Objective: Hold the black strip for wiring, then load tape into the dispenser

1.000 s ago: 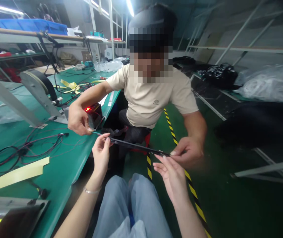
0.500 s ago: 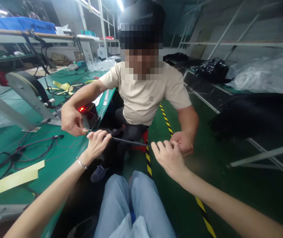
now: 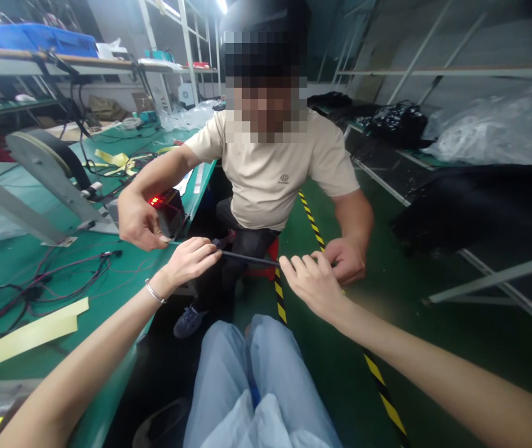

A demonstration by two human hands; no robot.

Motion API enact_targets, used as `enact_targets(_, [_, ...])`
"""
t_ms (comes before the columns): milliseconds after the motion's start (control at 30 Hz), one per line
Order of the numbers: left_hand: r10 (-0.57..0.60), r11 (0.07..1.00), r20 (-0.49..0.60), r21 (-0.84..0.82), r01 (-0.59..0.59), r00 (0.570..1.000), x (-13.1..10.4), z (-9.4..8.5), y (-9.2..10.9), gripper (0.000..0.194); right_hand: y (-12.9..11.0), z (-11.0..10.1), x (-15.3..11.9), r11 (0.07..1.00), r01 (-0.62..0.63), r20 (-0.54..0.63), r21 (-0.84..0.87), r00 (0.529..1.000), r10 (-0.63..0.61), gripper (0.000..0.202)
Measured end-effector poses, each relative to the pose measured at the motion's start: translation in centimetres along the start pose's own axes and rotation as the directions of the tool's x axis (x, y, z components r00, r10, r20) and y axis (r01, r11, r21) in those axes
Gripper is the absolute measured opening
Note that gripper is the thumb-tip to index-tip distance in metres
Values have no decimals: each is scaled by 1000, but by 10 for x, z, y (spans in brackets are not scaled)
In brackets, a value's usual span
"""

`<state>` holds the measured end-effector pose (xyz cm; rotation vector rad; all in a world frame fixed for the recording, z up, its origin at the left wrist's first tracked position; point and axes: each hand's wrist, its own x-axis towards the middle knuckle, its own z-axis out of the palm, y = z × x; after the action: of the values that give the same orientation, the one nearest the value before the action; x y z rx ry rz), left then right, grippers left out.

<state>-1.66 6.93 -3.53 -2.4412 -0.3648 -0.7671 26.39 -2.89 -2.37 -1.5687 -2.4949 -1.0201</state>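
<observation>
A thin dark strip [image 3: 250, 257] stretches taut between my hands, above my knees. My left hand [image 3: 191, 261] has its fingers closed on the strip's left part, a bracelet on its wrist. My right hand [image 3: 311, 280] grips the strip farther right with bent fingers. A person in a beige T-shirt [image 3: 266, 174] sits facing me. One of that person's hands [image 3: 142, 224] pinches a thin end just beyond my left hand. Their other hand [image 3: 346, 258] is closed beside my right fingers; what it holds is hidden.
On the left, a green table [image 3: 102, 283] carries dark cables [image 3: 27, 292], yellow strips [image 3: 32, 333], a large reel [image 3: 48, 155] and a device with red digits [image 3: 167, 208]. Metal frames [image 3: 494, 277] and black material [image 3: 480, 205] stand on the right.
My left hand has shifted slightly right and up, and my right hand slightly left, so the strip between them is shorter. The view has shifted a little.
</observation>
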Motion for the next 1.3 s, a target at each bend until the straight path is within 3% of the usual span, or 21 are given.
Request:
enact_targets(200, [-165, 983, 135, -54, 174, 977, -5, -8, 7, 28, 4, -1, -4, 999, 36, -153, -7, 988, -36, 24])
enact_targets(367, [-264, 958, 119, -85, 275, 957, -6, -16, 13, 23, 10, -5, -7, 997, 71, -238, 12, 969, -66, 28])
enact_targets(467, [-277, 950, 145, -109, 294, 950, -6, -19, 14, 23, 12, -9, -9, 997, 66, -190, 50, 980, -55, 29])
enact_targets(567, [-333, 925, 197, -121, 360, 922, -3, -21, 14, 25, 14, -16, -6, 984, -18, -20, 178, 1000, 22, 24])
enact_targets(633, [-397, 886, 247, -146, 439, 884, 1, -24, 12, 25, 19, -22, 3, 952, -106, 149, 286, 987, 65, 18])
enact_targets(733, [-461, 791, 379, -235, 565, 802, 13, -31, 1, 21, 34, -26, 22, 883, -219, 395, 416, 918, 41, 13])
enact_targets(833, [-470, 617, 598, -303, 727, 649, 29, -37, -19, 17, 57, -20, 42, 827, -272, 534, 493, 845, -40, 13])
enact_targets(933, [-344, 414, 793, -352, 839, 502, 41, -35, -43, 19, 74, -9, 60, 742, -343, 644, 576, 750, -153, 23])
enact_targets(1033, [-200, 273, 888, -355, 894, 414, 49, -26, -60, 21, 79, -1, 77, 642, -413, 687, 646, 681, -254, 23])
enact_targets(1100, [-136, 248, 917, -334, 909, 374, 53, -21, -66, 21, 78, 3, 84, 633, -406, 678, 659, 686, -266, 22])
enact_targets(1200, [-106, 281, 920, -336, 899, 376, 57, -20, -68, 22, 75, 8, 84, 645, -379, 645, 663, 727, -236, 23])
enact_targets(1300, [-120, 311, 909, -347, 885, 399, 59, -23, -65, 24, 73, 10, 73, 692, -329, 527, 643, 846, -87, 28])
